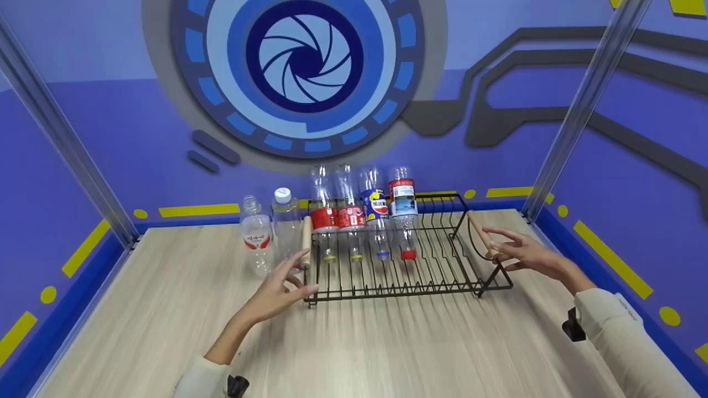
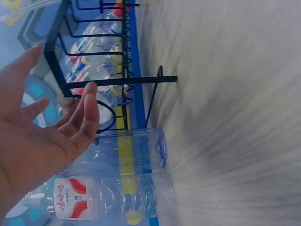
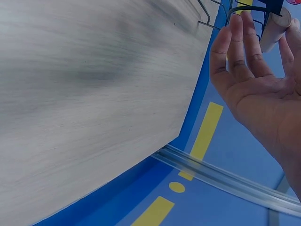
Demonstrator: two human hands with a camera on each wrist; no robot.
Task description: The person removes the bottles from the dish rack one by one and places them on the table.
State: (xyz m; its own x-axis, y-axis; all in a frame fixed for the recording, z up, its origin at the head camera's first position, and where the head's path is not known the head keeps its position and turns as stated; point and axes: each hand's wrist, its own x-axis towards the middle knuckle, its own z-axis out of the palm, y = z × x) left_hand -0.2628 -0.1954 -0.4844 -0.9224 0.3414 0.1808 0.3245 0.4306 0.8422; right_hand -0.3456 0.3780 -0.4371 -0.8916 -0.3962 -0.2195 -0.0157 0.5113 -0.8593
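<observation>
A black wire dish rack (image 1: 387, 288) with wooden handles stands on the table. Several empty plastic bottles lean cap-down in it: two with red labels (image 1: 324, 218), one with a blue label (image 1: 376, 207), one with a red-and-white label (image 1: 402, 193). My left hand (image 1: 274, 294) is at the rack's left end, fingers by the left handle (image 1: 306, 237) and thumb near the front bar. In the left wrist view its fingers (image 2: 90, 108) are spread against the end frame. At the other end my right hand (image 1: 525, 255) touches the right handle (image 1: 481, 232), fingers (image 3: 237, 47) loosely extended.
Left of the rack two clear bottles stand upright on the table (image 1: 138, 320), one with a white cap (image 1: 283, 195), one with a red-and-white label (image 1: 256, 240). Blue wall panels (image 1: 481, 166) with metal posts (image 1: 586, 105) enclose the table's back and sides.
</observation>
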